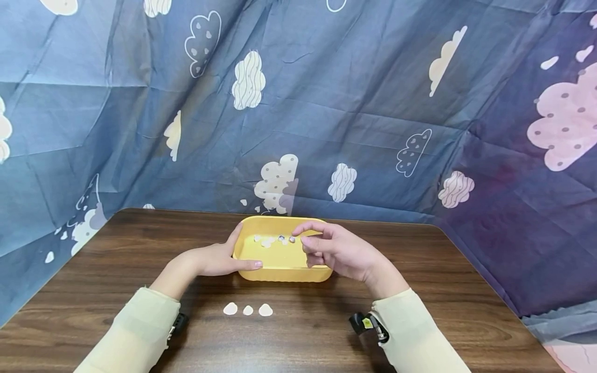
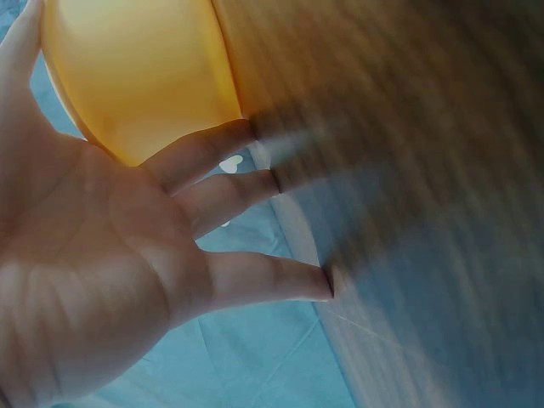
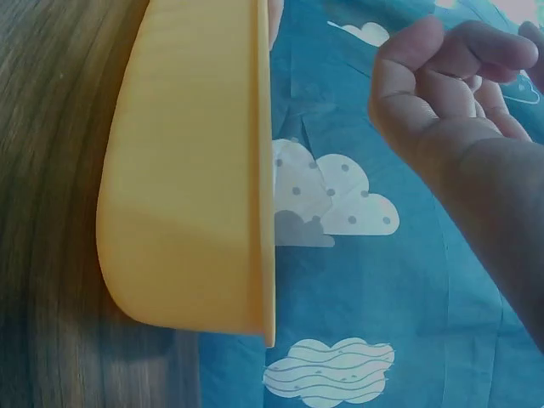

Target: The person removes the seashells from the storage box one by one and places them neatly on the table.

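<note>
A yellow plastic bin (image 1: 284, 275) stands on the table. Inside lie several small white, shell-like pieces (image 1: 266, 243) and two darker, shiny ones (image 1: 281, 238). My left hand (image 1: 214, 260) steadies the bin's left end, its thumb along the front rim; the left wrist view shows straight, spread fingers (image 2: 229, 200) beside the yellow wall. Over the bin's right side hovers my right hand (image 1: 342, 251), thumb and index finger apart and the other fingers loosely bent. In the right wrist view that hand (image 3: 450, 93) is above the rim; I cannot tell whether a small pale spot between its fingers is a piece.
Three white shell-like pieces (image 1: 248, 310) lie in a row on the dark wooden table (image 1: 420, 321), in front of the bin. A blue cloth (image 1: 303, 119) with printed clouds hangs behind the table and along its sides. Each wrist wears a small black device (image 1: 361, 323).
</note>
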Action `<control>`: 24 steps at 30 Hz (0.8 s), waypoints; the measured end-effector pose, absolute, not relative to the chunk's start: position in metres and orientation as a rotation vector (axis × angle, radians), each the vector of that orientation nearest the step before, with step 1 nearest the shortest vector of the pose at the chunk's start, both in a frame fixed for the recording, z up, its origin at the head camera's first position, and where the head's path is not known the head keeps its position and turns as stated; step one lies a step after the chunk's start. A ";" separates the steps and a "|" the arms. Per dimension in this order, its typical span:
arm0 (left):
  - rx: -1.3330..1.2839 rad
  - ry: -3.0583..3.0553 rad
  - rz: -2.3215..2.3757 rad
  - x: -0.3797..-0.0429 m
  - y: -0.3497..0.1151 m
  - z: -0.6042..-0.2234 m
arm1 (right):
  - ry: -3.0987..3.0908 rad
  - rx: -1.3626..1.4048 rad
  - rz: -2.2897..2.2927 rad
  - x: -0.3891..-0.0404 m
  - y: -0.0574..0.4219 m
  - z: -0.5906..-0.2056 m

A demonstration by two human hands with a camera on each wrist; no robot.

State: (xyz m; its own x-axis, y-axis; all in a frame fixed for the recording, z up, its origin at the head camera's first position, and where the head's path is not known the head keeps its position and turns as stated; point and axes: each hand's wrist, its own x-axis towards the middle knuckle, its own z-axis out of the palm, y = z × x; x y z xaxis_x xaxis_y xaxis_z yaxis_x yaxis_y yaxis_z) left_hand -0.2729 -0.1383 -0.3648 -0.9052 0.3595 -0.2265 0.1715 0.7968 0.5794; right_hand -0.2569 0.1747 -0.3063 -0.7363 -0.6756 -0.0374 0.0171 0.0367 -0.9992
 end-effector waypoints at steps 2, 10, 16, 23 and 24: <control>0.406 2.653 0.831 -0.272 -0.140 -0.365 | 1.769 -0.656 -1.780 -0.259 0.174 -0.306; 0.391 2.665 0.810 -0.274 -0.140 -0.366 | 1.852 -0.443 -1.646 -0.290 0.151 -0.301; 0.399 2.661 0.810 -0.273 -0.138 -0.367 | 1.970 -0.308 -1.507 -0.315 0.128 -0.294; 0.388 2.653 0.812 -0.273 -0.139 -0.364 | 2.076 -0.263 -1.436 -0.340 0.111 -0.302; 0.382 2.654 0.811 -0.273 -0.140 -0.364 | 2.090 -0.256 -1.435 -0.344 0.110 -0.305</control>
State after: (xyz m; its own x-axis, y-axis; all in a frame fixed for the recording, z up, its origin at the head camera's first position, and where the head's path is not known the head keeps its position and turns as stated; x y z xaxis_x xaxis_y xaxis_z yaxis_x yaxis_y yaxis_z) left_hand -0.2730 -0.1396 -0.3637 -0.9063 0.3479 -0.2398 0.1546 0.8011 0.5783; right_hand -0.3442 0.1098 -0.3053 -0.8107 -0.4653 -0.3552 0.1645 0.4012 -0.9011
